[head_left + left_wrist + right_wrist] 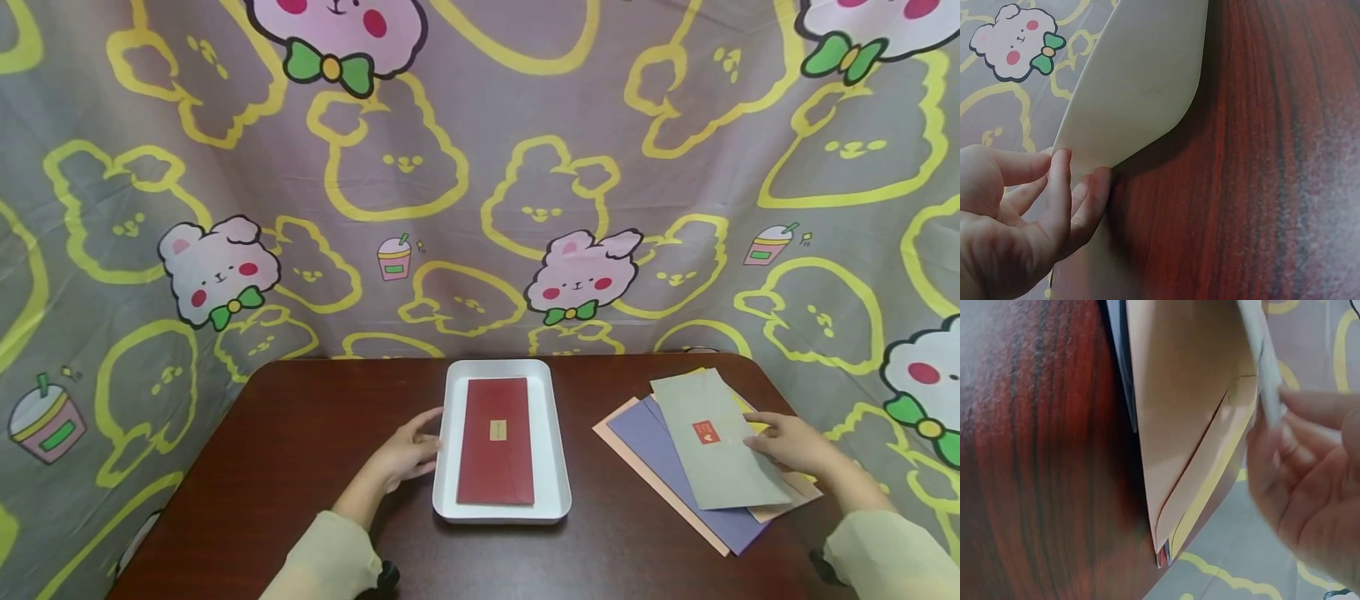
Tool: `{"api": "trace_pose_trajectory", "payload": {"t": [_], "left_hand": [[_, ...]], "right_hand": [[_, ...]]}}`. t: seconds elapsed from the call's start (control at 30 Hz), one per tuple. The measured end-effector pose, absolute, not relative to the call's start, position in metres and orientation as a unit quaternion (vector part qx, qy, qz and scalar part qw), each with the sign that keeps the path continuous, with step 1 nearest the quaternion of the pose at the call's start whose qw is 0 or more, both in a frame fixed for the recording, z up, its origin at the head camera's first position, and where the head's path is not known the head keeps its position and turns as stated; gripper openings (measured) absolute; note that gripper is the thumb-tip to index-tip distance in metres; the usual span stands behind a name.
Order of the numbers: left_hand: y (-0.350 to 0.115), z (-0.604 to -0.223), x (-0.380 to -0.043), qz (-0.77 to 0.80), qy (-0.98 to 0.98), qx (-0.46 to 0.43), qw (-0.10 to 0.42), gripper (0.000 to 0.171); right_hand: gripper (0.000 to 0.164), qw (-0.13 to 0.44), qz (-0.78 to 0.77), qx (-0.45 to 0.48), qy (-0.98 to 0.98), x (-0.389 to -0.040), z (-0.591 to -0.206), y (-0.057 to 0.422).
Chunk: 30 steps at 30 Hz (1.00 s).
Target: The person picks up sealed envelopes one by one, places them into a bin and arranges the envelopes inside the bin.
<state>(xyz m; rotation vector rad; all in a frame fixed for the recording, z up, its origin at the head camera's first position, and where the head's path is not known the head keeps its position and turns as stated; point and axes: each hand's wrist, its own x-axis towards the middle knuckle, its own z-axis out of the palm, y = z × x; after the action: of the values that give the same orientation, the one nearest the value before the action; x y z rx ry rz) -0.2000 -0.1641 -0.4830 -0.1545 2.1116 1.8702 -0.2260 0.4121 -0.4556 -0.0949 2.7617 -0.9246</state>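
At the white tray's left side is my left hand. Its thumb and fingertips hold the tray's rim and outer wall in the left wrist view. Inside the tray lies a dark red envelope with a small gold label. My right hand pinches the right edge of a grey-green envelope bearing a red heart sticker, on top of a fanned pile. Seen from the right wrist, that edge is raised above a tan envelope. Purple, peach and yellow envelopes show beneath.
Tray and pile rest on a dark brown wooden table, with a strip of tabletop between them. Behind the table's back edge hangs a grey cloth printed with cartoon animals. It also drops along both sides.
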Motion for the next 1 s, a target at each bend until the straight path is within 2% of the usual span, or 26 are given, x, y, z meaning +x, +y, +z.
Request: {"api": "trace_pose_trajectory", "payload": {"t": [0.23, 0.63, 1.0], "left_hand": [[-0.166, -0.484, -0.201, 0.655, 0.736, -0.048, 0.162, 0.059], [-0.165, -0.479, -0.198, 0.661, 0.731, -0.047, 0.164, 0.059], [-0.165, -0.479, -0.199, 0.658, 0.733, -0.044, 0.167, 0.059]], "right_hand": [[0.061, 0.113, -0.387, -0.046, 0.914, -0.219, -0.458, 0.404], [0.055, 0.113, -0.443, -0.030, 0.889, -0.218, -0.460, 0.396], [0.056, 0.077, -0.464, -0.025, 0.882, -0.214, -0.461, 0.379]]}}
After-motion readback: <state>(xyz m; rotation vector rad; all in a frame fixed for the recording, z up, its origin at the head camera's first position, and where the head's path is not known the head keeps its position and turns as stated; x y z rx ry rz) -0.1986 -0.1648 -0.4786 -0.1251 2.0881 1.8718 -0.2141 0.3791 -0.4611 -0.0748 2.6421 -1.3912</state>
